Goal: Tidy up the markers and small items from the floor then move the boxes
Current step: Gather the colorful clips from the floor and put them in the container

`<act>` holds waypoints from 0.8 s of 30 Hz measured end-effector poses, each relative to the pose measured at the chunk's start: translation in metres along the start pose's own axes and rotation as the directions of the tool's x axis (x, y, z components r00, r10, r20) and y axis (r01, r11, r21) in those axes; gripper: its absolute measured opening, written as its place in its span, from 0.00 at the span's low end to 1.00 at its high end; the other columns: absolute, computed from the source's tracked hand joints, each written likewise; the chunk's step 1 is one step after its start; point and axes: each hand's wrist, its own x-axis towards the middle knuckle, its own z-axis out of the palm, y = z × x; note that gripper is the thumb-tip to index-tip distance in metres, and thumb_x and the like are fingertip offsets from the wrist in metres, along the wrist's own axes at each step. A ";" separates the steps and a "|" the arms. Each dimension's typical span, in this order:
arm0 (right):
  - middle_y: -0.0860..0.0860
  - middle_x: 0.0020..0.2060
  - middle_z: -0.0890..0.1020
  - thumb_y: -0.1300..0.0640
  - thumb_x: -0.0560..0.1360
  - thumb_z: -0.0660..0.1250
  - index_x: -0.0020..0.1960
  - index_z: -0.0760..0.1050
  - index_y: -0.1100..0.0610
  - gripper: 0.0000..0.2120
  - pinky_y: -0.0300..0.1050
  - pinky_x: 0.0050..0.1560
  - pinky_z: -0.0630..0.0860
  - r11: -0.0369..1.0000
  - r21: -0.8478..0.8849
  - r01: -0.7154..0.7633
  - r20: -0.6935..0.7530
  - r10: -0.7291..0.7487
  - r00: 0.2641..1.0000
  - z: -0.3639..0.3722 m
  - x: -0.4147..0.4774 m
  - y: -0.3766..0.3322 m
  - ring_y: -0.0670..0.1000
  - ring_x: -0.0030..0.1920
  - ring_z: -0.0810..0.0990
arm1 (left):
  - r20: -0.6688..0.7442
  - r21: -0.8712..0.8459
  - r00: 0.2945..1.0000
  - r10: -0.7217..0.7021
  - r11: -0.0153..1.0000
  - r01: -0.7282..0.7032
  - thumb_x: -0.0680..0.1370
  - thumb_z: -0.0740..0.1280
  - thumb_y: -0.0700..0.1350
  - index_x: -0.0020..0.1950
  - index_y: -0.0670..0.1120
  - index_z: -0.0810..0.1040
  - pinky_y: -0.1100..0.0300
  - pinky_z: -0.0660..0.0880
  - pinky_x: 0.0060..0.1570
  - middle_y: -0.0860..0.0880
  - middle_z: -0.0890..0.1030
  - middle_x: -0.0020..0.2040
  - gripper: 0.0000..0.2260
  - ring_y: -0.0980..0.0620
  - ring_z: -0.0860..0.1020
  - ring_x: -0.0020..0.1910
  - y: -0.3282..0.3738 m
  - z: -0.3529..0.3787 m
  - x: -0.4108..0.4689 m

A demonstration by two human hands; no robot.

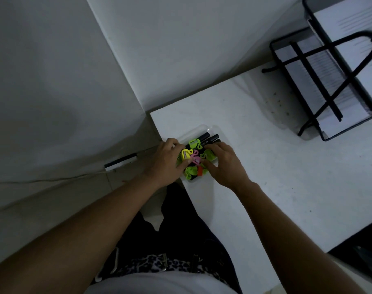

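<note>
White worktop [276,177] bears everything near its left corner. The left hand [170,160] curls round the left side of a clear plastic box [202,128]; the right hand [225,166] arches over its right side, grip unclear. Between them, neon pencil sharpeners [194,143] top black markers [211,137] lying lengthwise toward the far right. A black wire paper tray [314,81] stands well apart, far right.

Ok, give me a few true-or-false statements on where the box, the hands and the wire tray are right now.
1. The clear box sits on the white table, near its corner. True.
2. The markers in it are red. False: they are black.
3. The left hand and the right hand are both at the box. True.
4. The black wire tray stands on the floor. False: it stands on the table.
5. A pink piece lies in the box. True.
</note>
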 end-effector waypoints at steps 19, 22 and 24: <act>0.56 0.54 0.78 0.54 0.73 0.71 0.59 0.77 0.58 0.17 0.48 0.55 0.74 0.994 0.096 -0.052 -0.128 0.064 0.990 0.013 0.002 -0.005 0.56 0.55 0.75 | 0.101 0.050 0.994 -0.037 0.998 0.032 0.79 0.60 0.36 0.72 0.47 0.68 0.48 0.67 0.66 0.40 0.62 0.74 0.22 0.38 0.65 0.67 0.003 0.006 0.010; 0.55 0.55 0.76 0.48 0.72 0.72 0.61 0.75 0.56 0.21 0.50 0.54 0.75 0.993 0.063 -0.102 -0.112 0.109 0.988 0.018 0.005 -0.008 0.56 0.56 0.73 | 0.107 0.049 0.993 -0.051 0.998 0.045 0.77 0.59 0.33 0.72 0.46 0.69 0.48 0.67 0.65 0.40 0.61 0.74 0.23 0.38 0.65 0.67 0.004 0.006 0.011; 0.55 0.56 0.75 0.48 0.72 0.72 0.63 0.73 0.56 0.23 0.52 0.54 0.75 0.994 0.039 -0.102 -0.081 0.105 0.991 0.019 0.007 -0.008 0.56 0.56 0.72 | 0.077 -0.001 0.996 -0.045 0.999 0.045 0.78 0.59 0.34 0.70 0.43 0.70 0.47 0.69 0.63 0.40 0.63 0.73 0.21 0.39 0.69 0.64 0.005 0.006 0.011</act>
